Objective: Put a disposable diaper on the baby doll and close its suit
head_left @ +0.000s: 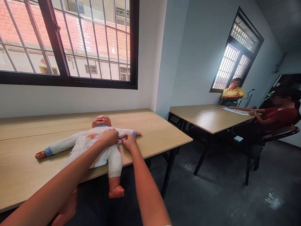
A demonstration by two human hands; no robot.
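A baby doll (100,121) in a white suit with blue cuffs lies on its back on the wooden table (25,166), arms spread, its legs hanging over the near edge. My left hand (109,137) is closed on the suit's fabric at the doll's chest. Just right of it, my right hand (129,141) pinches the same white fabric at the doll's side. Both forearms reach in from the bottom of the view.
A barred window (70,40) runs along the wall behind the table. To the right stands a second table (207,119) where two people sit, one in yellow (232,93), one in red (279,114). A cable and small box (238,138) hang off it. Dark floor lies between.
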